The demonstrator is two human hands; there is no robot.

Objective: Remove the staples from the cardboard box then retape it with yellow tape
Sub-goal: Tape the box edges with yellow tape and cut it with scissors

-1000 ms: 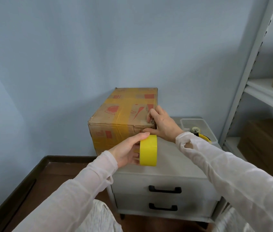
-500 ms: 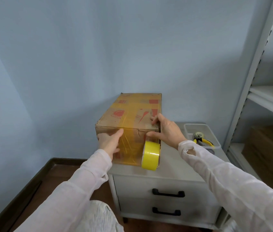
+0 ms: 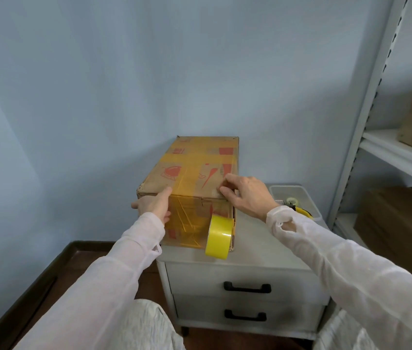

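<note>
Yellow roll (image 3: 219, 234) now unheld; L hand (image 3: 153, 204) up on box (image 3: 195, 173) edge.

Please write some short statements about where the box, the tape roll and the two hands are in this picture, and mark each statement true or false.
1. The cardboard box stands on a cabinet with two drawers. True.
2. Both hands touch the box. True: the left hand is at its front upper edge, the right hand on its top near the right edge.
3. The left hand holds the yellow tape roll. False: no hand holds it; it sits low against the box's front face.
4. The clear container is left of the box. False: it is on the right.
5. The upper drawer is open. False: both are closed.
</note>
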